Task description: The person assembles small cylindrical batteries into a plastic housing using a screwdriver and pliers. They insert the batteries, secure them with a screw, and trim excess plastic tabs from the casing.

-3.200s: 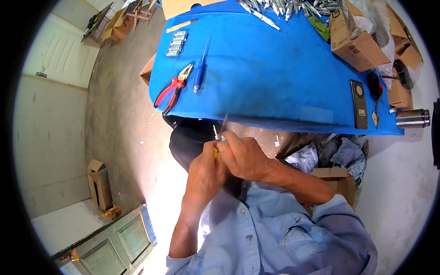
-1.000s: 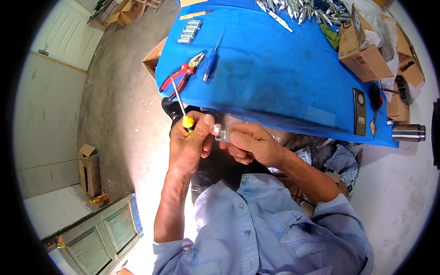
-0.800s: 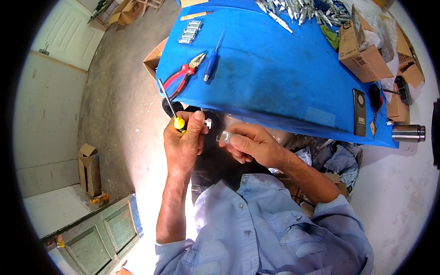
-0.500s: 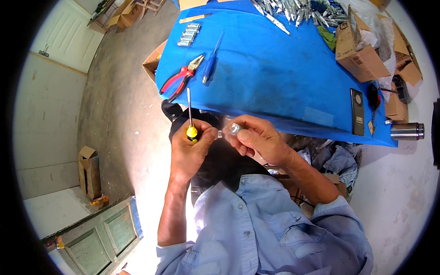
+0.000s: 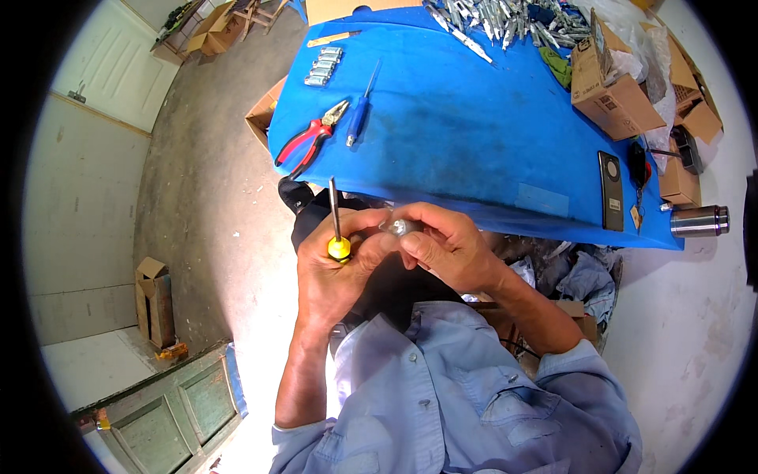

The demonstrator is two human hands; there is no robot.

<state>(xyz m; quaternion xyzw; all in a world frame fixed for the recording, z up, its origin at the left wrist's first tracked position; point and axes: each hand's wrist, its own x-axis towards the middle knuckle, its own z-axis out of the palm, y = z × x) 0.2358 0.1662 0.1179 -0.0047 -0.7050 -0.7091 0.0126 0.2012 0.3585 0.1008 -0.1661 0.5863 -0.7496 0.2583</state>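
Observation:
In front of my body, at the table's near edge, my left hand (image 5: 328, 276) is closed around a screwdriver (image 5: 339, 248). Its yellow and black handle sits in the palm and its shaft points away from me. My right hand (image 5: 458, 251) pinches a small shiny metal piece (image 5: 400, 227) between thumb and fingers. The left thumb and forefinger meet this piece from the other side, and the fingers cover much of it. On the blue-covered table (image 5: 442, 142) beyond lie red and black pliers (image 5: 312, 138), a blue-handled screwdriver (image 5: 359, 114) and several small metal cylinders in a row (image 5: 324, 66).
A heap of slim metal parts (image 5: 513, 20) lies at the far side. Cardboard boxes (image 5: 616, 99), a dark phone-like device (image 5: 610, 189), keys (image 5: 639, 170) and a steel flask (image 5: 700, 222) stand or lie at the right. A wooden-handled tool (image 5: 333, 38) is far left.
My hands have come together, the left moving slightly right and the metal piece slightly left and down. The yellow screwdriver has shifted right and toward me. The view has shifted a little.

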